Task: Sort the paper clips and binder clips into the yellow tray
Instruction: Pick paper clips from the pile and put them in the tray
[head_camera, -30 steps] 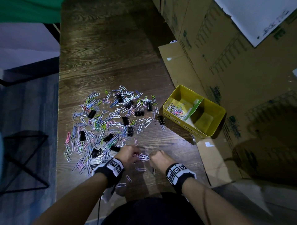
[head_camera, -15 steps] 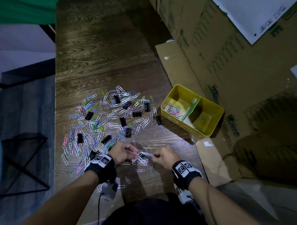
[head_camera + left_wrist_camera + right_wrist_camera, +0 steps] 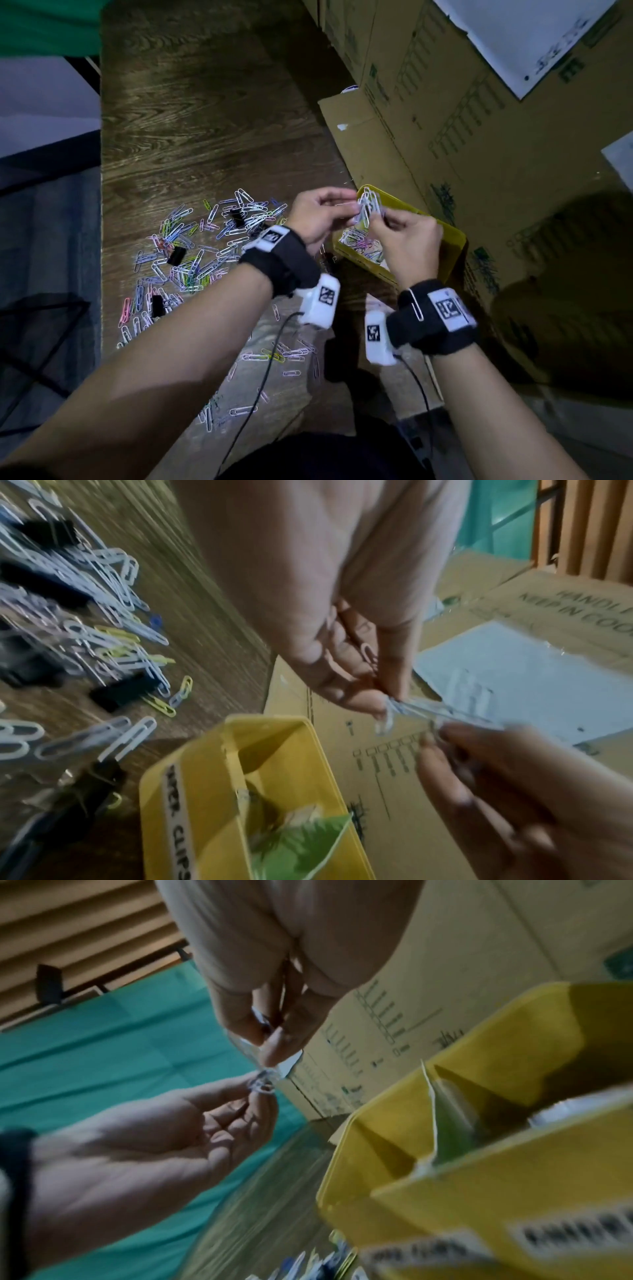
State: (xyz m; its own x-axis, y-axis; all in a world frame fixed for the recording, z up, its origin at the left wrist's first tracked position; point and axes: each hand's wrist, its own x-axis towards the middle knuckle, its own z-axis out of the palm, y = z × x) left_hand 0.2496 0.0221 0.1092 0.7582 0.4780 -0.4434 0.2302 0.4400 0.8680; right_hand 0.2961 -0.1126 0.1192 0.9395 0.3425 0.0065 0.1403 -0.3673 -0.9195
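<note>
Both hands are raised over the yellow tray (image 3: 454, 240) and share a bunch of white paper clips (image 3: 368, 205). My left hand (image 3: 349, 205) pinches the bunch from the left, and my right hand (image 3: 378, 219) pinches it from the right. The wrist views show the same pinch: the left hand (image 3: 383, 704) and the right hand (image 3: 267, 1047) meet at the bunch (image 3: 411, 710). More paper clips (image 3: 359, 240) lie in the tray's near compartment, beside a green divider (image 3: 301, 845). On the table, a loose pile of coloured paper clips (image 3: 205, 246) holds black binder clips (image 3: 176, 255).
Cardboard boxes (image 3: 479, 137) stand right behind and beside the tray. Stray paper clips (image 3: 274, 354) lie near the table's front edge under my forearms. One white clip (image 3: 416, 305) hangs on the right wristband. The wooden table (image 3: 205, 102) stretches away beyond the pile.
Both hands have lifted off the table near the front edge and moved up and right with the bunch of paper clips, and now hold it over the yellow tray.
</note>
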